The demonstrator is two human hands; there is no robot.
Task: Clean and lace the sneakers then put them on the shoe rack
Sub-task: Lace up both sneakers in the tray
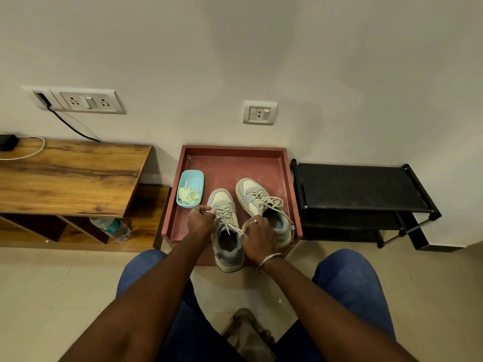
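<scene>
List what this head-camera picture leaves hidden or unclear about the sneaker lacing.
- Head view: lace of the near sneaker where pinched, hidden by left hand and right hand.
- Head view: lower shelves of the shoe rack, mostly covered by its top shelf.
- Head view: bottle label, too small.
- Head view: black device, cut by left edge.

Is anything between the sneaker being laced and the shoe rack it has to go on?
Yes. The second sneaker lies between the sneaker being laced and the black shoe rack, as does the red tray's raised right rim. The left hand and right hand pinch its lace.
</scene>
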